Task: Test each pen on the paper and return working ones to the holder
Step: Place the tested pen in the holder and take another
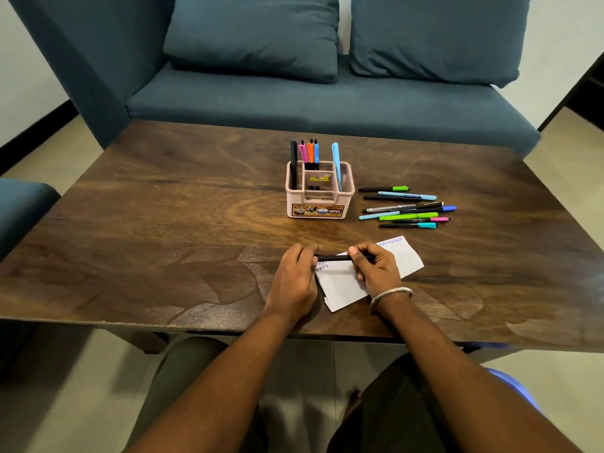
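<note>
- Our left hand point(295, 276) and our right hand point(376, 268) both hold one black pen point(333, 257) flat, just above the paper point(343, 286) on the counter point(163, 223).
- The fingers point(309, 251) of the left hand pinch one end, and the right fingers curl round the other end.
- We think we are pulling the cap off or pushing it back on. The pen is small here, so we cannot tell which.
- To do this well, we should pull straight and keep the tip over the paper for a small scribble.
- The paper already has little blue marks along its edges.
- The holder point(320, 204) has five pens standing in it.
- The loose pens point(407, 207) beside the holder look like about nine.
</note>
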